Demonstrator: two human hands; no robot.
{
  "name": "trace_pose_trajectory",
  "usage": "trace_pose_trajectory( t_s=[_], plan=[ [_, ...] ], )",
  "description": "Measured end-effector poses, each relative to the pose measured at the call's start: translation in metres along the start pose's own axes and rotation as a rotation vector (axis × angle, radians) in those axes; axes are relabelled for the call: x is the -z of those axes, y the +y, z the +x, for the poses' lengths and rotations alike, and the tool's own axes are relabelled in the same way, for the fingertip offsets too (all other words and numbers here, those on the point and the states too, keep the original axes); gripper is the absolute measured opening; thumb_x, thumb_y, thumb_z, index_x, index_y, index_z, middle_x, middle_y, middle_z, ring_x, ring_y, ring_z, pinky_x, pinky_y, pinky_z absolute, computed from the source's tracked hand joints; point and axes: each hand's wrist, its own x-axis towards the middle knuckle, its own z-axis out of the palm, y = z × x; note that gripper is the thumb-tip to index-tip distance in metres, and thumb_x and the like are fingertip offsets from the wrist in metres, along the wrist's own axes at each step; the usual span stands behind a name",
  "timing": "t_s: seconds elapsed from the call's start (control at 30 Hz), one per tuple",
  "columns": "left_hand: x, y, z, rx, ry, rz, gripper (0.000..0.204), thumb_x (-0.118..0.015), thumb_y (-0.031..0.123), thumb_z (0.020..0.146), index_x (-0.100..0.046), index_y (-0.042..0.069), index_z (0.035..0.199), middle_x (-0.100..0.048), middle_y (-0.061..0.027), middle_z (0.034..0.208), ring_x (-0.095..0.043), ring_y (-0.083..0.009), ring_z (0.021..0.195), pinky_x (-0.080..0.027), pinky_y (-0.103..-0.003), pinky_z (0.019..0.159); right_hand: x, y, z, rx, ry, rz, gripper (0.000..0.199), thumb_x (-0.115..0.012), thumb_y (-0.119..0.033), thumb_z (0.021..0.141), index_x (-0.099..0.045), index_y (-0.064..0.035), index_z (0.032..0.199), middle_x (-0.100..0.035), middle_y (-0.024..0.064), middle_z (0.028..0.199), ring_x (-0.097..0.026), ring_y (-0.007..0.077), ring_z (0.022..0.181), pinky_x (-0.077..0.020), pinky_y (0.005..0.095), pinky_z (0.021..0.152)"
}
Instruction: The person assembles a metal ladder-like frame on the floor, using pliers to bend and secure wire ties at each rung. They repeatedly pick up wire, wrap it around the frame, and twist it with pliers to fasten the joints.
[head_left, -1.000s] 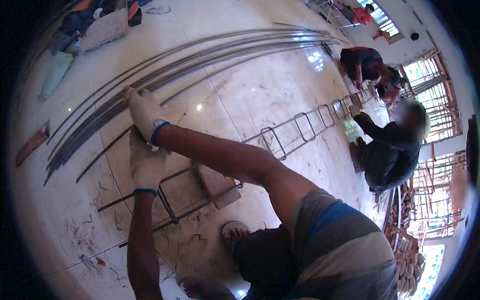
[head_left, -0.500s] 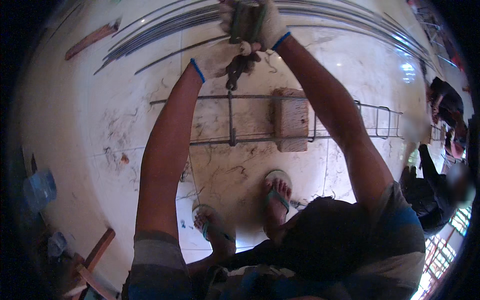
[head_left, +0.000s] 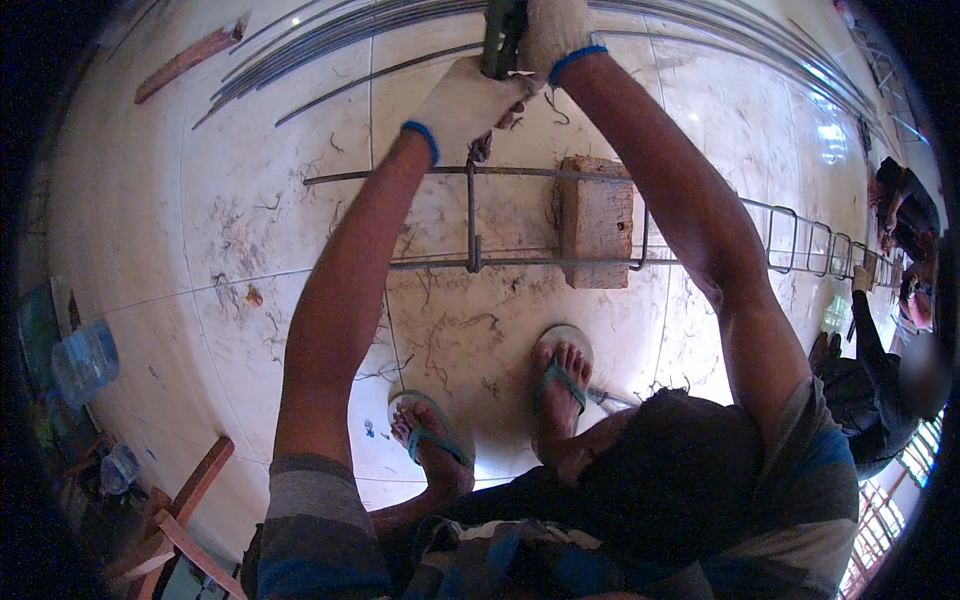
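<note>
Both my hands wear white gloves with blue cuffs. My right hand (head_left: 557,38), at the top edge, is closed around the green handles of a pair of pincers (head_left: 497,38). Lower down, my left hand (head_left: 467,101) is closed about the pincers near their dark head. That head reaches down to where a rectangular stirrup (head_left: 471,215) meets the upper bar of a steel rebar frame (head_left: 345,178). My left fingertips are partly hidden. Any tie wire at the joint is too small to make out. A wooden block (head_left: 597,225) props the frame off the tiled floor.
Loose steel rods (head_left: 330,58) lie across the far floor, beside a piece of wood (head_left: 190,62). Wire scraps are scattered around my sandalled feet (head_left: 558,385). To the left are a clear plastic container (head_left: 84,363) and wooden legs (head_left: 195,490). Other people (head_left: 865,400) crouch at the right.
The pincers' handles, seen spread apart before, now look closer together, and my right hand has moved right and up. My left hand has shifted slightly right and up.
</note>
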Motion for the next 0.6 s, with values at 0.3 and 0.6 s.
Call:
trace_pose_trajectory(
  t_s=[0.3, 0.6],
  plan=[
    [0.029, -0.03, 0.009, -0.149, -0.351, -0.758, 0.039, -0.064, 0.033, 0.104, -0.065, 0.003, 0.128, -0.068, -0.0062, 0.093, -0.065, -0.017, 0.074, -0.059, -0.037, 0.069, -0.012, -0.023, -0.002, -0.318, -0.327, 0.272, 0.083, -0.048, -0.074, 0.099, -0.049, -0.0058, 0.146, -0.07, 0.0151, 0.113, -0.07, 0.0306, 0.091, -0.0592, 0.0489, 0.087],
    [0.004, 0.026, -0.018, -0.274, -0.388, -0.533, 0.042, -0.063, 0.037, 0.106, -0.066, 0.002, 0.129, -0.075, -0.0124, 0.107, -0.072, -0.019, 0.087, -0.061, -0.035, 0.081, -0.017, -0.072, -0.038, -0.383, -0.538, 0.337, 0.052, -0.053, -0.05, 0.106, -0.055, -0.0057, 0.135, -0.062, 0.004, 0.089, -0.062, 0.0228, 0.077, -0.0562, 0.0444, 0.077]
  ],
)
